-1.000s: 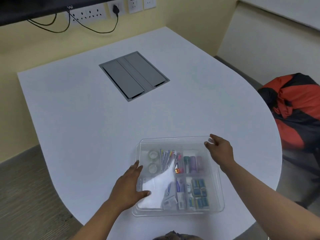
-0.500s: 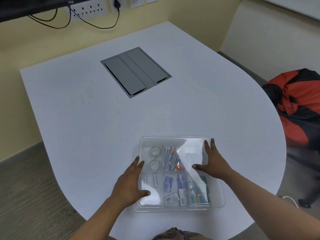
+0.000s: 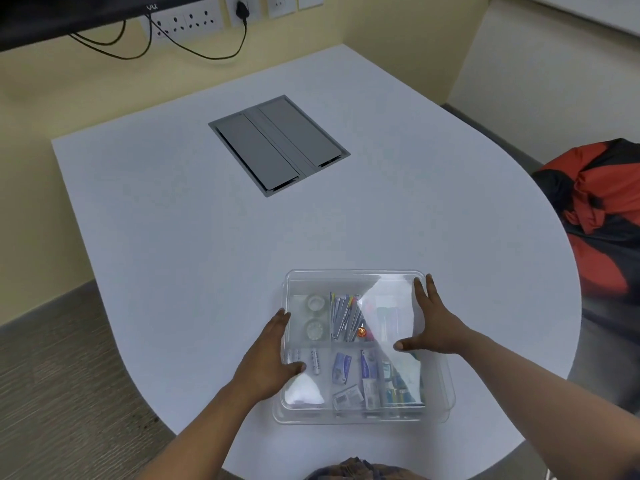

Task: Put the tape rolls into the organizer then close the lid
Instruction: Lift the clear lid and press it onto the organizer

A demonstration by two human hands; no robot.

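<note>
A clear plastic organizer (image 3: pixel 436 415) sits near the front edge of the white table, with its clear lid (image 3: pixel 349 278) lying flat over it. Through the lid I see two clear tape rolls (image 3: pixel 315 316) one behind the other in the far left compartment. Pens, batteries and small packets fill the other compartments. My left hand (image 3: pixel 266 358) lies on the lid's left edge, thumb on top and fingers along the side. My right hand (image 3: pixel 433 327) rests flat on the right part of the lid, fingers spread.
A grey flip-up cable box (image 3: pixel 278 145) is set into the table (image 3: pixel 173 220) farther back. Wall sockets (image 3: pixel 194 20) with black cables run along the back wall. A red and black bag (image 3: pixel 602 209) sits off the table's right edge.
My right hand moved from the lid's far right corner onto its top and spread flat. The lid has come down level on the organizer. My left hand stayed on the left edge.
</note>
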